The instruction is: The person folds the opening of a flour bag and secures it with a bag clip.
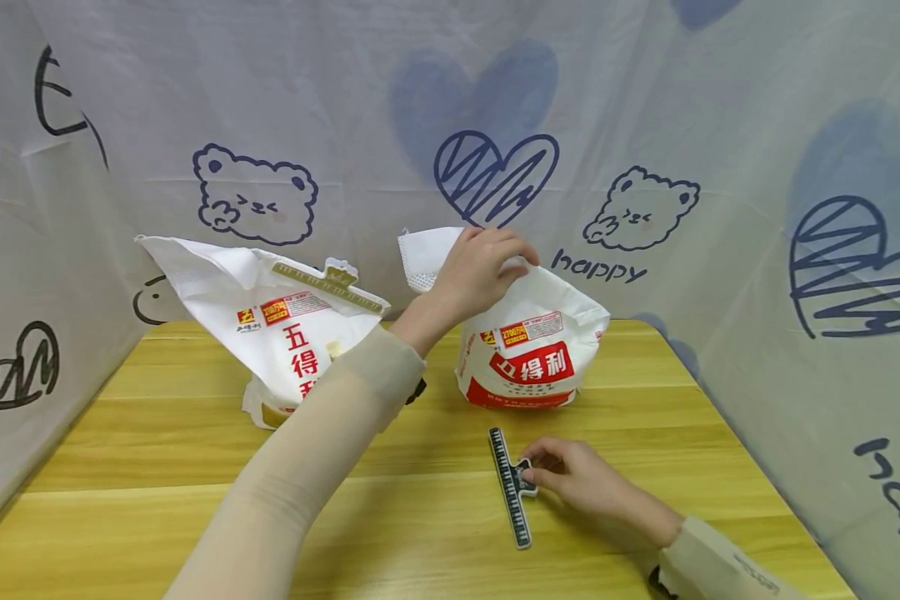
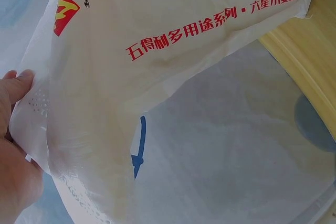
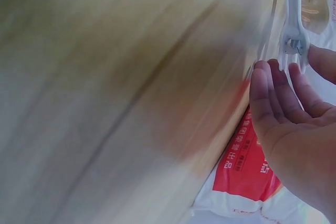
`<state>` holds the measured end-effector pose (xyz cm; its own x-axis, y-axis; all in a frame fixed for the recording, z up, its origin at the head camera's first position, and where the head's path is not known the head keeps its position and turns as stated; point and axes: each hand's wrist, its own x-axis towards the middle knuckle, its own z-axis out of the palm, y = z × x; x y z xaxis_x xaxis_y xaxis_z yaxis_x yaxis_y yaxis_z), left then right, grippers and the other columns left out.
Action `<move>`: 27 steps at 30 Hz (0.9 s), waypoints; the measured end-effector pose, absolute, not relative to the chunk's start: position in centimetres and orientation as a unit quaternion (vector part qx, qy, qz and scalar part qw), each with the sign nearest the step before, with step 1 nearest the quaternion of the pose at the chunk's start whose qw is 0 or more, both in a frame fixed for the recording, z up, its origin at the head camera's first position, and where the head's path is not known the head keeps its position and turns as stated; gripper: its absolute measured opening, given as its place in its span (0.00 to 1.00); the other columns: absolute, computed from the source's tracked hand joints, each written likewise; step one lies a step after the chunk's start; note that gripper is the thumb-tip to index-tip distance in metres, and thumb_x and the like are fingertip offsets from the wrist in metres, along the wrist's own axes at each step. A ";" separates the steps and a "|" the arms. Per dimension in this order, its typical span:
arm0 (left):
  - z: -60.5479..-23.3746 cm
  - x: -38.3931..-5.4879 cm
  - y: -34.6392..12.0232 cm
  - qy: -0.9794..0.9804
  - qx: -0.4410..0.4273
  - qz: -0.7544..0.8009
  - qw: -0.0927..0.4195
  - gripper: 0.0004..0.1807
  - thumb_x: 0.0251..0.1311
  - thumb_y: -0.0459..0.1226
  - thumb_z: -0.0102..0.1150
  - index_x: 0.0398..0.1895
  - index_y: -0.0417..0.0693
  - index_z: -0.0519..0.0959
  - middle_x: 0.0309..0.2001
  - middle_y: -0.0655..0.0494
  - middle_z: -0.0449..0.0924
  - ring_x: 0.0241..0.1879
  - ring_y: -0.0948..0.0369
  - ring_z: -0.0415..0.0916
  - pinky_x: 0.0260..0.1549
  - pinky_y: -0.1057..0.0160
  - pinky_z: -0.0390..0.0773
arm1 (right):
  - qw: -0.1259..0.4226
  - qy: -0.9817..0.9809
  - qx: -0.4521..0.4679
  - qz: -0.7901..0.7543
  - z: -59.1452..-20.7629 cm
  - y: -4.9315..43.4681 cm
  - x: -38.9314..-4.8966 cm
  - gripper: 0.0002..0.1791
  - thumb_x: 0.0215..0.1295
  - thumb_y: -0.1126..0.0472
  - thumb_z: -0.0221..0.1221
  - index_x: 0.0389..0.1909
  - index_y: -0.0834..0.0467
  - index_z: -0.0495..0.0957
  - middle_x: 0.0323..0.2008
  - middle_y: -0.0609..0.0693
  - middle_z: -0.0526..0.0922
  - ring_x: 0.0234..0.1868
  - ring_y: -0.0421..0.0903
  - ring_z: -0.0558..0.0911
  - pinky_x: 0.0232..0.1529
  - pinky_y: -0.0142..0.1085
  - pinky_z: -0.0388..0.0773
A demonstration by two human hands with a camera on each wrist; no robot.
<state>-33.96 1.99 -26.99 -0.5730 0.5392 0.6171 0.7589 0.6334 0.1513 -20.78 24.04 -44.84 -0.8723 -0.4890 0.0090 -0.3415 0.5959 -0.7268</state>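
My left hand (image 1: 480, 271) holds the folded top edge of a white flour bag (image 1: 528, 333) with red printing. The left wrist view shows the thumb (image 2: 23, 80) on the edge of that bag (image 2: 105, 77). My right hand (image 1: 581, 479) pinches the handle of a long sealing clip (image 1: 504, 479), which has a black-and-white piano-key pattern and lies low over the table. Seen from the right wrist, the clip (image 3: 293, 19) shows its spring, with fingertips and thumb at its handle end. A second white flour bag (image 1: 232, 292) stands on the left, its top closed by a gold-patterned clip (image 1: 330, 285).
The bags stand on a wood-grain table (image 1: 420, 542). Behind and beside it hangs a pale curtain (image 1: 360, 100) with blue hearts and bear drawings. My left forearm (image 1: 307, 450) crosses in front of the left bag and hides part of it.
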 end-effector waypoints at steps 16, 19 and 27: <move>-26.9 -33.8 2.1 -0.862 -0.378 -0.205 0.270 0.08 0.72 0.37 0.64 0.50 0.56 0.87 0.51 0.61 0.86 0.57 0.60 0.78 0.67 0.54 0.67 | 0.092 0.856 -0.184 -0.474 -44.4 24.4 -19.8 0.14 0.72 0.61 0.65 0.52 0.64 0.81 0.43 0.53 0.86 0.43 0.47 0.85 0.44 0.34 0.85; -26.9 -33.8 2.1 -0.862 -0.377 -0.203 0.271 0.08 0.72 0.37 0.64 0.50 0.56 0.87 0.51 0.61 0.86 0.57 0.60 0.78 0.67 0.55 0.67 | 0.086 0.852 -0.178 -0.484 -44.3 24.5 -19.8 0.14 0.71 0.61 0.65 0.52 0.64 0.81 0.44 0.54 0.86 0.43 0.47 0.85 0.44 0.35 0.86; -26.9 -33.7 2.1 -0.862 -0.376 -0.203 0.273 0.08 0.72 0.37 0.64 0.50 0.56 0.87 0.50 0.61 0.86 0.56 0.60 0.78 0.64 0.56 0.68 | 0.055 0.849 -0.176 -0.496 -44.2 24.8 -19.2 0.14 0.70 0.63 0.66 0.52 0.65 0.82 0.48 0.57 0.85 0.46 0.53 0.86 0.44 0.36 0.86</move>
<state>-33.72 2.07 -26.91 -0.5687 0.5378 0.6224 0.7586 0.6353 0.1443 -19.22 24.77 -44.18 -0.9322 -0.3527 0.0814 -0.2442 0.4468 -0.8606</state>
